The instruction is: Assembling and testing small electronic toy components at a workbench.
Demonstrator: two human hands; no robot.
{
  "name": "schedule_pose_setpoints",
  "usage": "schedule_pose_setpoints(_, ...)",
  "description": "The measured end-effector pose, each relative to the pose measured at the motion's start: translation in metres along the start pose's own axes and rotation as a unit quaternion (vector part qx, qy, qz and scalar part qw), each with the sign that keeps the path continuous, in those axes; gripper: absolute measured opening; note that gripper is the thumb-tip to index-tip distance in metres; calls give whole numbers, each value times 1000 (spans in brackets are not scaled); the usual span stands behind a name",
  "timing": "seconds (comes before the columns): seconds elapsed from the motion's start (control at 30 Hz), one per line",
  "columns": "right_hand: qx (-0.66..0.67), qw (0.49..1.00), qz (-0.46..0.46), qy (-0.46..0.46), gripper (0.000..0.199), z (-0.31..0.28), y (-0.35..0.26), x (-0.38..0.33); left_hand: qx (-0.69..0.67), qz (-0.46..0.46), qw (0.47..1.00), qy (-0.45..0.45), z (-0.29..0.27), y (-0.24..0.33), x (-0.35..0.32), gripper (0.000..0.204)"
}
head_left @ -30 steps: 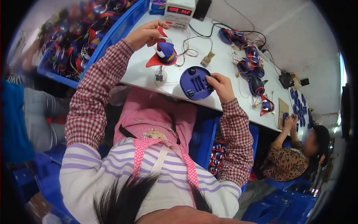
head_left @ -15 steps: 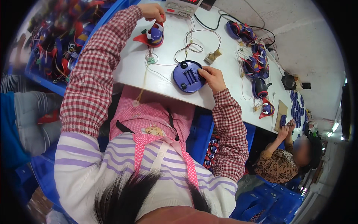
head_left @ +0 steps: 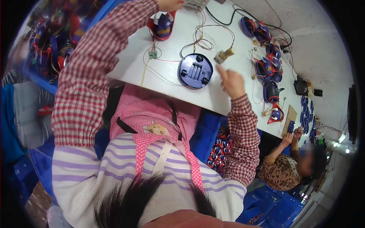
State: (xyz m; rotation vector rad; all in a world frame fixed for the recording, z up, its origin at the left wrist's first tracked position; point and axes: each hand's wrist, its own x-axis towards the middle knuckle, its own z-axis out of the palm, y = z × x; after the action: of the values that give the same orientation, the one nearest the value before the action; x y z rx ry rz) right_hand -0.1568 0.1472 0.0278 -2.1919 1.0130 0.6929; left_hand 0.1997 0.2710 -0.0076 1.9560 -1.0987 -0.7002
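Note:
My right hand (head_left: 231, 81), slightly blurred, hovers over the white table with its index finger stretched out and nothing in it. Just beyond that fingertip lies a small grey block with a yellowish wrapped plug (head_left: 224, 55) on wires. To the hand's left rests a round dark-blue plastic base (head_left: 195, 71), slots and black knobs facing up, untouched. At the top edge my left hand (head_left: 169, 4) is beside a grey bench power supply (head_left: 194, 4); its fingers are partly cut off. Below it stands a red, blue and white toy shell (head_left: 162, 27), wired to a small green circuit board (head_left: 153, 55).
Several similar toy parts (head_left: 268, 64) with loose wires line the table's right side. A blue crate (head_left: 42, 78) heaped with toy parts stands at the left. Thin wires (head_left: 203, 42) loop across the table. Another person (head_left: 283, 167) works at the far right.
My right hand has let go of the round base and moved right. My left hand has left the toy shell and moved up toward the power supply.

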Motion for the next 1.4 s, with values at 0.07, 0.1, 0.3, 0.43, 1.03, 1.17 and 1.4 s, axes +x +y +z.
schedule_pose_setpoints(0.07,27,896,-206,393,48,-12,41,22,146,28,986,79,42,122,-80,26)
schedule_pose_setpoints(0.1,57,852,-271,444,50,-18,42,31,161,121,965,167,65,123,-104,25)
schedule_pose_setpoints(0.3,211,854,-352,320,39,-17,25,58,135,118,956,234,166,81,-180,31)
schedule_pose_setpoints(0.43,399,827,-329,218,25,-9,2,18,117,-22,981,152,177,70,-176,30)
schedule_pose_setpoints(1.03,14,787,-454,419,28,75,-11,-18,77,49,974,208,192,52,-166,24)
schedule_pose_setpoints(1.17,-4,786,-454,419,29,76,-13,-20,82,45,973,211,196,50,-165,23)
schedule_pose_setpoints(1.4,-27,790,-457,407,30,73,-16,-22,86,40,973,208,198,50,-164,22)
